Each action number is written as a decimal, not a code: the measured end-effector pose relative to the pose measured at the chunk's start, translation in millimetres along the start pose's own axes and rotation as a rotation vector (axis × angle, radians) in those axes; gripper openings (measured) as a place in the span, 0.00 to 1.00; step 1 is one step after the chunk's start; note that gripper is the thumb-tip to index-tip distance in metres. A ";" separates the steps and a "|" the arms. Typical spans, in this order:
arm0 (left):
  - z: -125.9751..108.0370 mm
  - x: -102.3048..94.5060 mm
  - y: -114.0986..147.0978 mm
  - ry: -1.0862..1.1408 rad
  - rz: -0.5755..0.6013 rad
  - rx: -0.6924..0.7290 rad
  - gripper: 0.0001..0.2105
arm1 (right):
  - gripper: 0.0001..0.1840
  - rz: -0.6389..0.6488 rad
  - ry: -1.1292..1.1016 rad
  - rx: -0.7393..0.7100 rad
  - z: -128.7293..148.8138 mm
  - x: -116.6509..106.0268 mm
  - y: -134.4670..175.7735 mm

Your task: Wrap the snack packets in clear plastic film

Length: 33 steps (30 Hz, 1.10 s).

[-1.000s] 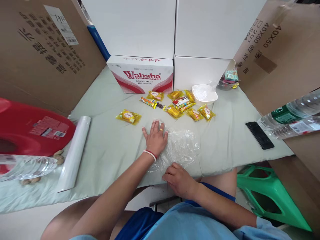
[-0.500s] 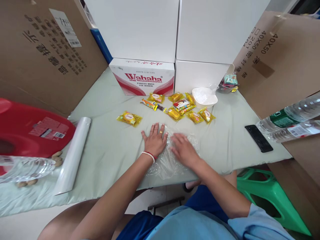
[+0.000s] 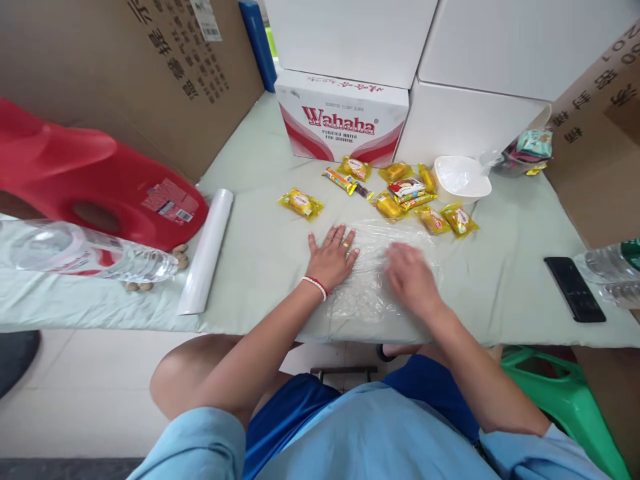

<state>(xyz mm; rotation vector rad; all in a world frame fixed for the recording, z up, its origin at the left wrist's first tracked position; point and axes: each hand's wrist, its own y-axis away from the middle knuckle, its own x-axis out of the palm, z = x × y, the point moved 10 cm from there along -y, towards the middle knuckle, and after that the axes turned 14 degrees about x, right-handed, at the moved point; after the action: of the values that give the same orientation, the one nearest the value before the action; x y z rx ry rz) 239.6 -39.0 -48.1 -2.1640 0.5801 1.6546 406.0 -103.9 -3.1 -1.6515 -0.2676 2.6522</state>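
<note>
Clear plastic film [image 3: 369,270] lies flat and wrinkled by the near edge of the cloth-covered table [image 3: 270,260], its far edge running roughly nine to three o'clock; its long axis is hard to tell. The left hand [image 3: 333,259], open with fingers spread, presses its nine-o'clock side, while the right hand [image 3: 411,275], over its three-o'clock side, is too blurred to tell open from closed.

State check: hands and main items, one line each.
Transparent plastic sheet: spread out on the table, wrinkled
Left hand: open, palm down on the sheet
Right hand: blurred, over the sheet; contact unclear
Leftmost yellow packet: looks sealed
White bowl: upright, transparent plastic inside
Red jug: on its side
White roll: lying, rolled up
Phone: flat, screen dark
</note>
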 end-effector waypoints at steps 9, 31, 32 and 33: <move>32.6 -9.7 -10.6 0.280 -0.135 -0.108 0.24 | 0.24 0.797 -0.291 -0.641 138.5 50.4 154.7; 14.4 -10.4 9.9 -0.083 0.010 -0.084 0.31 | 0.31 0.115 0.133 0.160 -35.3 41.3 -63.5; 15.8 -11.5 10.3 -0.087 0.009 -0.090 0.31 | 0.30 0.116 0.124 0.162 -36.9 38.8 -67.8; 16.3 -12.1 12.4 -0.093 0.005 -0.095 0.31 | 0.30 0.114 0.114 0.170 -37.7 35.5 -71.3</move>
<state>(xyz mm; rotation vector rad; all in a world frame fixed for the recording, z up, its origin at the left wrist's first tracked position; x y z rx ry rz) 216.9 -40.0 -41.0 -2.1387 0.4903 1.8087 417.8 -24.9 -40.4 -1.8040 0.0530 2.5610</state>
